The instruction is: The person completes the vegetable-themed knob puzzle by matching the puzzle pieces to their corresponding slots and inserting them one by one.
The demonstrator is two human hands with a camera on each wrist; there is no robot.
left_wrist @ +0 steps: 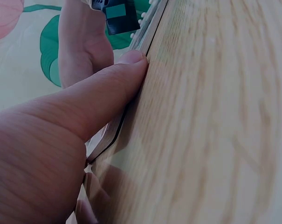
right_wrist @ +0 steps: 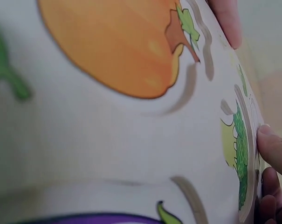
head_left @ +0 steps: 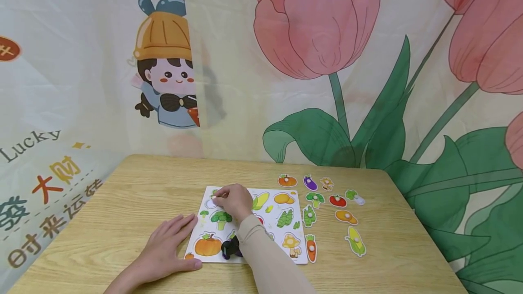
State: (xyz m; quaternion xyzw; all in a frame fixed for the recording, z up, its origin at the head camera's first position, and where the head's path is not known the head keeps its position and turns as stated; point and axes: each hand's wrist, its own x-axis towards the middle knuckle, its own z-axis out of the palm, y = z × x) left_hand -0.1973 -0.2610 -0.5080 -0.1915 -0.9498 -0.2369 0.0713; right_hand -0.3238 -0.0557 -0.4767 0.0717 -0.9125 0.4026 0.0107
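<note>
A white puzzle board [head_left: 255, 227] printed with vegetables lies on the wooden table. My right hand [head_left: 237, 202] is over its upper left part, thumb and fingertips pinching a small knobbed piece at a white, round vegetable picture [head_left: 210, 203] with green leaves. The fingers partly cover this picture. In the right wrist view, the right thumb [right_wrist: 272, 145] sits beyond the broccoli picture [right_wrist: 241, 158], other fingers curled below it. My left hand [head_left: 166, 249] lies spread at the board's left side, its thumb [left_wrist: 108, 88] along the near edge.
Loose knobbed pieces lie right of the board, among them a pumpkin [head_left: 287, 181], an eggplant [head_left: 310, 182], a tomato [head_left: 337, 201], a carrot [head_left: 311, 248] and a corn cob [head_left: 357, 241]. A printed curtain [head_left: 233, 58] hangs behind the table [head_left: 135, 194].
</note>
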